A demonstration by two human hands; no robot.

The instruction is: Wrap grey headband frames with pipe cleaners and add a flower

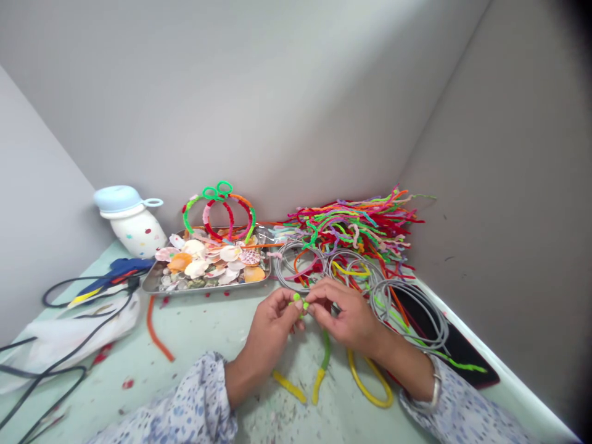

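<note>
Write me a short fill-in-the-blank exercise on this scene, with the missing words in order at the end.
1. The metal tray is heaped with ____.
2. The white bottle has a lid coloured light ____.
3. The left hand and right hand pinch a fuzzy piece coloured bright ____.
4. The bracelet is on the person's ____ wrist.

Missing words: seashells; blue; green; right.

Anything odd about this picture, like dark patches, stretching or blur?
Head view throughout: the upper right corner falls to black; the wall shades from pale to darker grey; the bottle leans, perhaps through lens stretch; the green fuzzy stick between left hand and right hand looks slightly soft.
</note>
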